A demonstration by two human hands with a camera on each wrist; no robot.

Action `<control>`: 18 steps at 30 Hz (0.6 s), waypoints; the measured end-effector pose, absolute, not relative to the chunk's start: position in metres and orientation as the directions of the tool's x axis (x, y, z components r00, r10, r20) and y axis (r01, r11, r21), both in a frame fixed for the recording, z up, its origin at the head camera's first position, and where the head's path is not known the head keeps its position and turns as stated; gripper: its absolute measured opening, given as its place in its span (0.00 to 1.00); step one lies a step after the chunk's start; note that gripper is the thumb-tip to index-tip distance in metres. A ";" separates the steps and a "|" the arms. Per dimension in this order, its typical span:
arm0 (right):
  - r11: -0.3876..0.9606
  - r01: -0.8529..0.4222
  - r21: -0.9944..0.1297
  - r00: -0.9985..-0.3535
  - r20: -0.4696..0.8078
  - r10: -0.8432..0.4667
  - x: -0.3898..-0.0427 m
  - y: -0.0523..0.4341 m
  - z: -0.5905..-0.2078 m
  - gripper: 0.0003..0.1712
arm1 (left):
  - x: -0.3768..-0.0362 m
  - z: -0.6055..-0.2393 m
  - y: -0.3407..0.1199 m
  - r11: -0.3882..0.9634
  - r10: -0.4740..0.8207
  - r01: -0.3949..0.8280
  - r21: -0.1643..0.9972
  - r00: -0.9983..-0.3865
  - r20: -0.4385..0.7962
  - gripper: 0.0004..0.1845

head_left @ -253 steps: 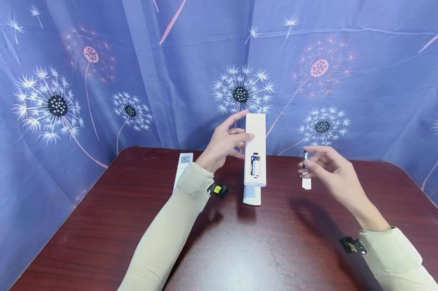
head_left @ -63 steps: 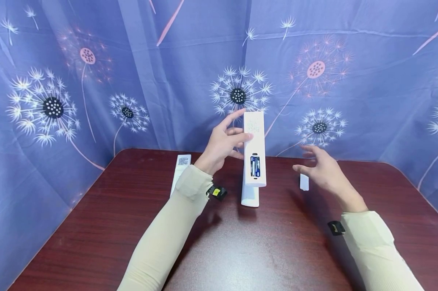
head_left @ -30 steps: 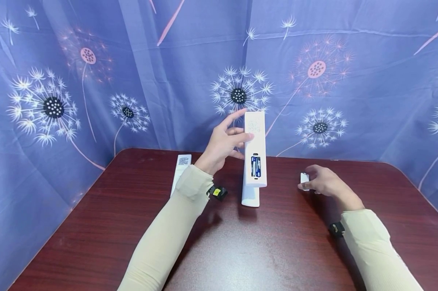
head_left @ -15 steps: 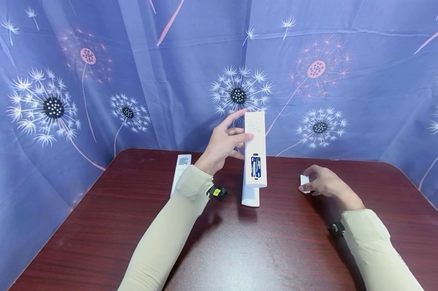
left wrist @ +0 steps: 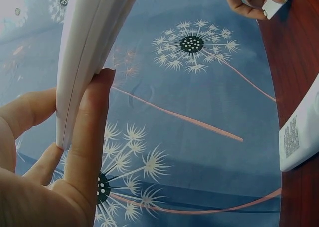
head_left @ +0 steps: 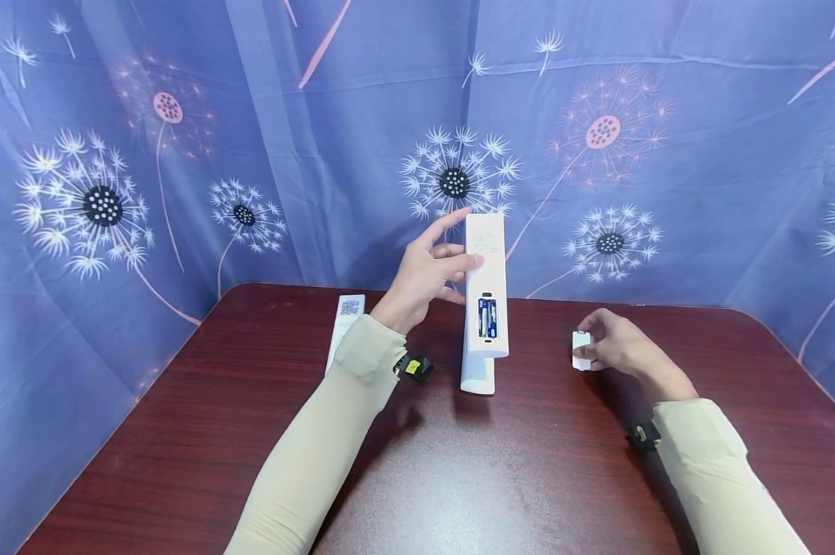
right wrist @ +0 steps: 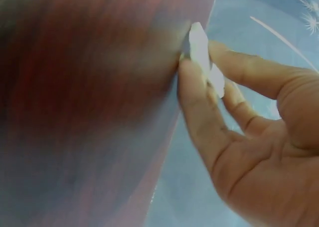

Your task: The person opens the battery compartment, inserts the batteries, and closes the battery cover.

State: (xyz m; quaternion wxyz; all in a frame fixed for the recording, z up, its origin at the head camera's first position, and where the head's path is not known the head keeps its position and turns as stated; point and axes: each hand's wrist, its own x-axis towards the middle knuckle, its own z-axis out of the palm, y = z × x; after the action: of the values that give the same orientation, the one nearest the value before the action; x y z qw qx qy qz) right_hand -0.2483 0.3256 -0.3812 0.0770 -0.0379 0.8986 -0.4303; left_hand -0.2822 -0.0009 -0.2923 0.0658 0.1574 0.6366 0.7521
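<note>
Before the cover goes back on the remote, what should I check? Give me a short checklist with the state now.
1. Left hand holds remote upright: ok.
2. Compartment open, batteries inside: ok.
3. Battery polarity: cannot tell.
4. Right hand pinches cover: ok.
5. Cover lifted clear of table: cannot tell.
6. Cover turned the right way: cannot tell.

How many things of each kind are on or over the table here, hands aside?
Remotes: 3 - one held upright by the left hand, one lying under it, one flat at the back left
Batteries: 2, in the held remote's open compartment
Battery covers: 1, pinched by the right hand
Total: 6
</note>
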 end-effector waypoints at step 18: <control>0.435 -0.238 -0.869 -0.966 0.167 -0.196 -0.244 0.310 -0.360 0.25 | -0.283 -0.292 -0.001 -0.186 0.300 0.092 0.978 -0.942 0.146 0.39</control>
State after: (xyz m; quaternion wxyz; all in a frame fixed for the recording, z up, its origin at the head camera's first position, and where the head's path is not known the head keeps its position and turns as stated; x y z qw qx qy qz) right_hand -0.2436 0.3104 -0.3596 -0.0207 -0.1281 0.8467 -0.5161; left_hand -0.2825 -0.0009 -0.2920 0.0689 0.1549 0.6341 0.7544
